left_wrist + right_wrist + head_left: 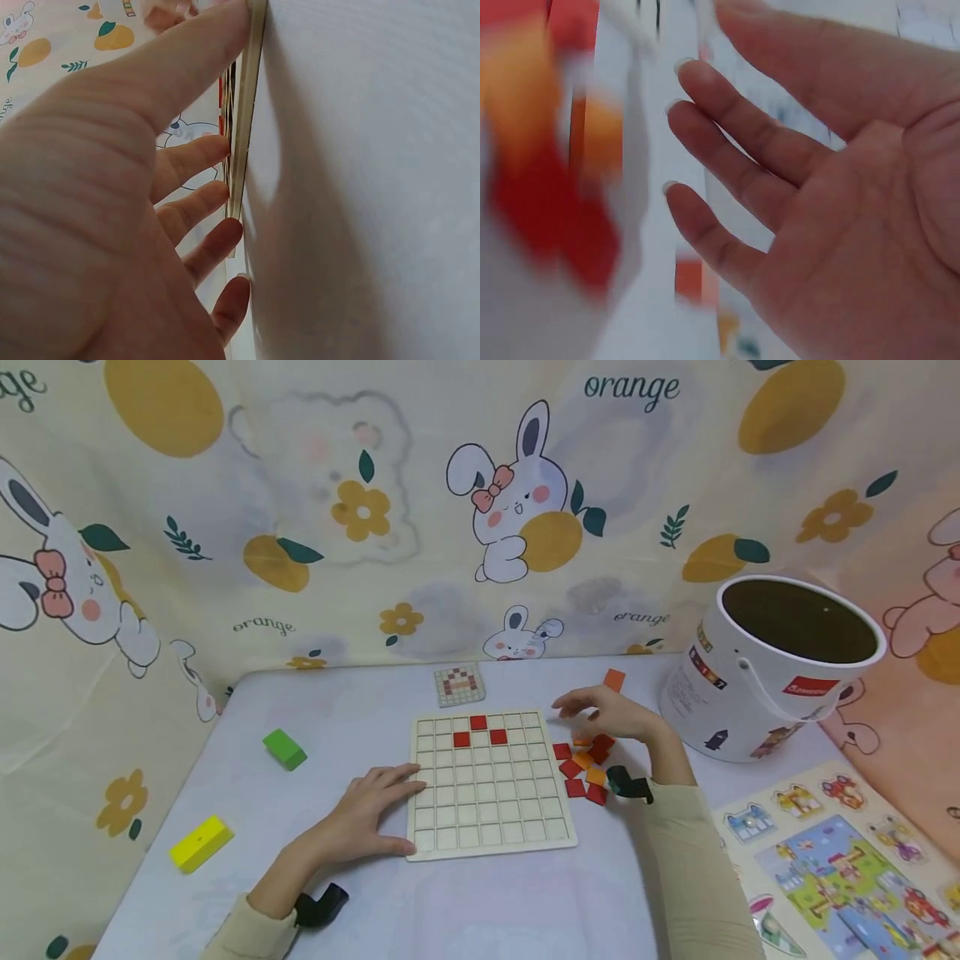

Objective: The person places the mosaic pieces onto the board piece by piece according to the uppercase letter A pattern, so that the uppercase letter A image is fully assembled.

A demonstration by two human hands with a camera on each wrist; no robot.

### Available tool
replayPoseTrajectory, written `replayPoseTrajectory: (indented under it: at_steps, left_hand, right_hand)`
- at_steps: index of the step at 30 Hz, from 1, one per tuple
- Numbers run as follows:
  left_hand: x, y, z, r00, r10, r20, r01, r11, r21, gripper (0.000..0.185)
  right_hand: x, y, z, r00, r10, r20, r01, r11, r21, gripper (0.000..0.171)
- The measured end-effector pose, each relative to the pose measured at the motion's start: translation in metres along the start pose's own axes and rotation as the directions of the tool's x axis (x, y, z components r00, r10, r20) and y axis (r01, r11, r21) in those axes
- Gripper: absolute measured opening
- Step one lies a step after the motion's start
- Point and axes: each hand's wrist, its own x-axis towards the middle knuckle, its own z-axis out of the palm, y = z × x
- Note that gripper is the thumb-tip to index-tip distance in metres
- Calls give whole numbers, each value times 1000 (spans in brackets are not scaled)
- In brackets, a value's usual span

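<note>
Square gridded board [491, 793] on table [352, 718], three red tiles [462, 740] in it. Left hand [363, 818] spread, touching 9 o'clock edge; right hand [618, 712] lax, empty, near loose tiles [575, 788], 3 o'clock. Round bucket [693, 706], 2 o'clock, dark inside.

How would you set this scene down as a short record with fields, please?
Grid board: cream, mostly bare cells
Placed tiles: three red; one in the top row, two in the second
Loose tiles: red and orange, clustered right of the board
Left hand: touches the board's left edge
Right hand: near the loose tiles, no tile visible in it
Behind board: small patterned card
Far left: green block, yellow block
Far right: white bucket, picture puzzle
</note>
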Motion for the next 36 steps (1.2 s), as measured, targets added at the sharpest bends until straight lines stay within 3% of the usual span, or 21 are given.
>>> replayPoseTrajectory:
  at_steps: [4, 8, 16, 27, 36]
  left_hand:
    - [-1, -1, 0, 1000, -7, 2, 7, 1000, -2, 86]
    - [-2, -1, 0, 1000, -17, -2, 17, 1000, -2, 86]
    - [-1, 1, 0, 1000, -15, -5, 15, 1000, -1, 86]
    - [1, 4, -1, 1000, -10, 0, 10, 1000, -1, 85]
    - [2, 4, -1, 1000, -14, 3, 14, 1000, -1, 85]
  right_hand:
    - [-27, 19, -12, 999, 51, 6, -51, 999, -2, 52]
    - [-38, 31, -13, 999, 49, 1, -49, 998, 34, 55]
    - [-36, 46, -9, 997, 74, -17, -73, 995, 68, 45]
    - [-40, 46, -8, 992, 95, -81, -91, 994, 62, 35]
    - [-41, 53, -5, 959, 186, -215, -190, 982, 3, 23]
